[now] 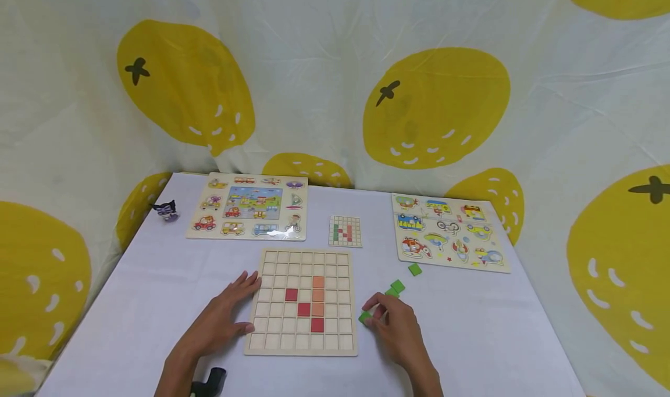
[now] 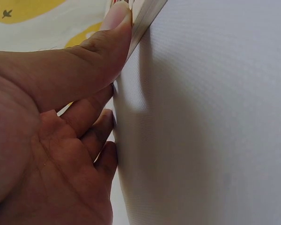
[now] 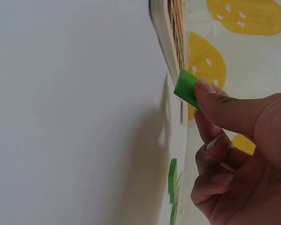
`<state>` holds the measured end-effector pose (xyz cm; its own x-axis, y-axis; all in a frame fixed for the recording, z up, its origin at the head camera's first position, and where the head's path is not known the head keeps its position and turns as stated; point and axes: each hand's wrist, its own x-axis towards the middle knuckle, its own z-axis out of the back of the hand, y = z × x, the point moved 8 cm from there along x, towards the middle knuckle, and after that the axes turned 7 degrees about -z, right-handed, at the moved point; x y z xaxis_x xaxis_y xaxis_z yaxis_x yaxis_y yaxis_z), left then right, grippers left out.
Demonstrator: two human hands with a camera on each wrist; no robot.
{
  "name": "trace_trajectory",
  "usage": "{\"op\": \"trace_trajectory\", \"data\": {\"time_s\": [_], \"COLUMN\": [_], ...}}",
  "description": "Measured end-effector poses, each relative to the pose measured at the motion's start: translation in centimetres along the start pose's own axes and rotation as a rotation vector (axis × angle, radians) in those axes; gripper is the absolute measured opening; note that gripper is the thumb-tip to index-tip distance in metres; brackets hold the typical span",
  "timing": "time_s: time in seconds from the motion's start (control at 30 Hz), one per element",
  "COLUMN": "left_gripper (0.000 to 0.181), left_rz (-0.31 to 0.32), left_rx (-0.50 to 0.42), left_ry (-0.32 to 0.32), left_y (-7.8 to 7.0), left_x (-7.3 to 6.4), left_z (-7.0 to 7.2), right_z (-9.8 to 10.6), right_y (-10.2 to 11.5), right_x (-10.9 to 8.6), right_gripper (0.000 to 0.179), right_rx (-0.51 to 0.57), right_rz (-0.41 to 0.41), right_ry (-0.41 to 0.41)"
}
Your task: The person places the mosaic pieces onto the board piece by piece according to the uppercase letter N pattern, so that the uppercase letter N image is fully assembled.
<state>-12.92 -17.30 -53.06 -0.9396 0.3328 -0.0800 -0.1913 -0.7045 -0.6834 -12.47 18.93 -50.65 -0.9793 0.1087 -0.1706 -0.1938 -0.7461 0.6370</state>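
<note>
My right hand (image 1: 395, 331) pinches a green square tile (image 3: 186, 88) between thumb and fingers, just off the right edge of the wooden grid board (image 1: 274, 349). Inside the board's squares lie several tiles: orange ones (image 1: 318, 282) in a column and red ones (image 1: 291, 294) along a diagonal. Fingers spread, my left hand (image 1: 217, 318) rests at the board's left edge, with the thumb (image 2: 117, 28) touching the rim in the left wrist view. More green tiles (image 1: 398, 286) lie on the cloth beyond my right hand.
Behind the board lies a small pattern card (image 1: 345, 242) with a green, red and orange design. Two picture puzzle boards, one at back left (image 1: 246, 236) and one at back right (image 1: 445, 257), flank it. A small dark toy (image 1: 166, 210) sits far left; a black object (image 1: 213, 379) lies near my left forearm.
</note>
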Motion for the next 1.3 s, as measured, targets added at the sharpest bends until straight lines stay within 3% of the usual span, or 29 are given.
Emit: {"op": "trace_trajectory", "data": {"time_s": [0.6, 0.97, 1.3], "left_gripper": [0.102, 0.103, 0.102], "left_rz": [0.01, -0.006, -0.017], "left_rx": [-0.006, 0.0, -0.012], "left_ry": [0.007, -0.004, -0.003], "left_y": [0.2, 0.2, 0.0], "left_x": [-0.1, -0.1, 0.0], "left_z": [-0.2, 0.0, 0.0], "right_z": [-2.6, -5.6, -8.7], "right_y": [6.1, 9.1, 11.8], "right_x": [2.0, 3.1, 3.9], "right_gripper": [0.017, 0.014, 0.012], "right_rx": [0.048, 0.12, 0.119], "right_rz": [0.048, 0.081, 0.087], "right_ry": [-0.051, 0.024, 0.091]}}
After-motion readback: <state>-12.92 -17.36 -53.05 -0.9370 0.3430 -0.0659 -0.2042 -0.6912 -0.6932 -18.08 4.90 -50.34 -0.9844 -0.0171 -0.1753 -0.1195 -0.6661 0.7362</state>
